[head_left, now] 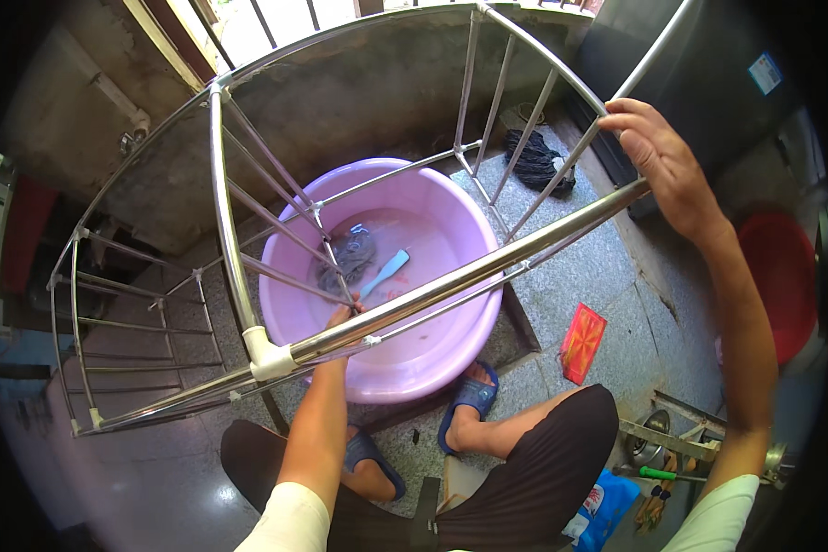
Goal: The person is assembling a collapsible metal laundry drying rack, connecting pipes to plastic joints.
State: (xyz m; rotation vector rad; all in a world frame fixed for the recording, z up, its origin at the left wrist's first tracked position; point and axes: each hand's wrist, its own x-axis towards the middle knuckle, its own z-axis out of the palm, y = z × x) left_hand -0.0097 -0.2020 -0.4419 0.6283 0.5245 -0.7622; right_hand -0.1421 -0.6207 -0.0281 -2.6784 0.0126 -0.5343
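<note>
A large metal tube rack (pixel 460 293) with white plastic joints stretches across the view, tilted over a purple basin (pixel 405 382). At its right end my right hand (pixel 667 166) is closed on a tube, fingers over the top. My left hand (pixel 339 322) reaches under the thick front tube and is closed around a thin crossbar above the basin; the tube partly covers it. Shallow water lies in the basin, with a dark grey cloth or mesh wad (pixel 354 250) and a light blue brush-like tool (pixel 388 272).
Dark netting-like material (pixel 541 164) lies on the grey tiled floor behind the rack. A red packet (pixel 583 343) is on the tiles right of the basin. Further right stands a red basin (pixel 778 285). A blue bag (pixel 607 508) and a green-handled tool (pixel 658 474) lie by my right leg.
</note>
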